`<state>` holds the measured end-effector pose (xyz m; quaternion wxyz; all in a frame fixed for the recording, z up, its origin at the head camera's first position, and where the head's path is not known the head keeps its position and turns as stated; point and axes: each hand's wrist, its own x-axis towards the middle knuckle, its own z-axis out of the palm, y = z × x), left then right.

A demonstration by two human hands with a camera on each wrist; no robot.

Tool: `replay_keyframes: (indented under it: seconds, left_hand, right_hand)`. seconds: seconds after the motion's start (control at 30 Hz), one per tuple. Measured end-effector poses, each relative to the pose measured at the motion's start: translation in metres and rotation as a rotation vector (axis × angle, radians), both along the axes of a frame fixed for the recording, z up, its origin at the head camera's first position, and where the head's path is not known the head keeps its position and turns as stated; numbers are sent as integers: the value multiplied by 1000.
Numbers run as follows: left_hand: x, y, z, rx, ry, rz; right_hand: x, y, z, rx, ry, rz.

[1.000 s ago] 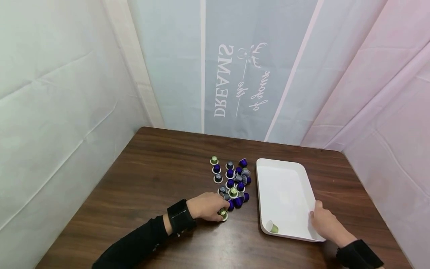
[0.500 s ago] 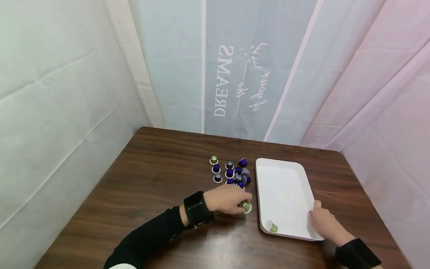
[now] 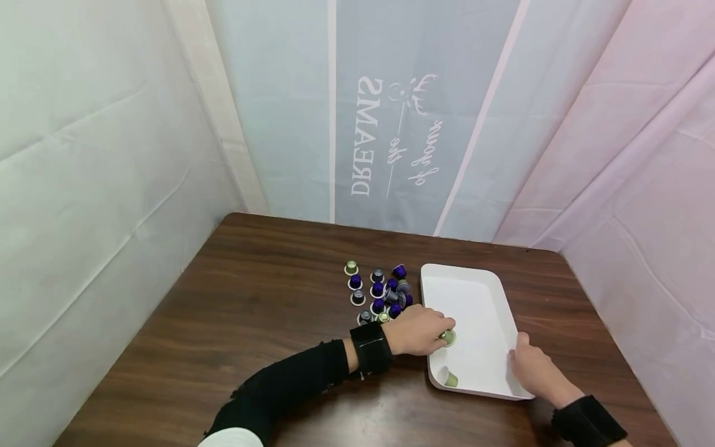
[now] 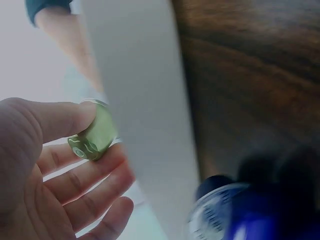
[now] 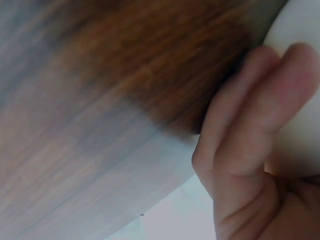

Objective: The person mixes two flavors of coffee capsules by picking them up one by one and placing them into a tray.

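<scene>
Between the thumb and fingers of my left hand (image 3: pixel 420 331) is a green coffee capsule (image 4: pixel 99 131), held over the left side of a white tray (image 3: pixel 475 292). My right hand (image 3: pixel 539 372) grips the tray by its right rim; in the right wrist view its fingers (image 5: pixel 250 125) are bent over that edge. Another green capsule (image 3: pixel 451 378) lies on its side in the tray's near left corner. Left of the tray, several blue, grey and green capsules (image 3: pixel 378 289) stand or lie on the table. My left hand and wrist hide part of that group.
The brown wooden table (image 3: pixel 268 279) has pale fabric walls (image 3: pixel 112 155) on its left, back and right. A blue capsule (image 4: pixel 250 220) is close to the tray's outer left wall in the left wrist view.
My left hand has picked the green capsule off the table and carried it right, across the tray's left rim. The right hand keeps its grip on the tray.
</scene>
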<state>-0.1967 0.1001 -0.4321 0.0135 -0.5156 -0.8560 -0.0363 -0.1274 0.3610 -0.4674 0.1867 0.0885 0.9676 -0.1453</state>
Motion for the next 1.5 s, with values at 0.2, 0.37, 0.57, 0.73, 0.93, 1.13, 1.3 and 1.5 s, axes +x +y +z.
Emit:
replay_keyframes:
  seconds: [0.2, 0.37, 0.57, 0.73, 0.93, 1.13, 1.3, 1.5]
  left_hand:
    - [-3, 5, -12, -11, -4, 21]
    - [-5, 7, -14, -18, -7, 20]
    - [-5, 7, -17, -50, -5, 27]
    - [-5, 4, -13, -64, -9, 30]
    - [-18, -12, -2, 47, 7, 42]
    - [-43, -42, 7, 138, 8, 110]
    - [-68, -69, 14, 40, -27, 244]
    - [-95, -100, 9, -74, -71, 415]
  right_hand:
    - [0, 0, -2, 4, 8, 1]
    - [0, 0, -2, 2, 13, 2]
    - [0, 0, -3, -6, 16, 3]
    - [1, -1, -5, -2, 22, 11]
    - [1, -2, -2, 2, 22, 15]
    - [2, -1, -2, 7, 15, 21]
    - [2, -1, -1, 1, 13, 22]
    - [1, -2, 0, -7, -9, -1]
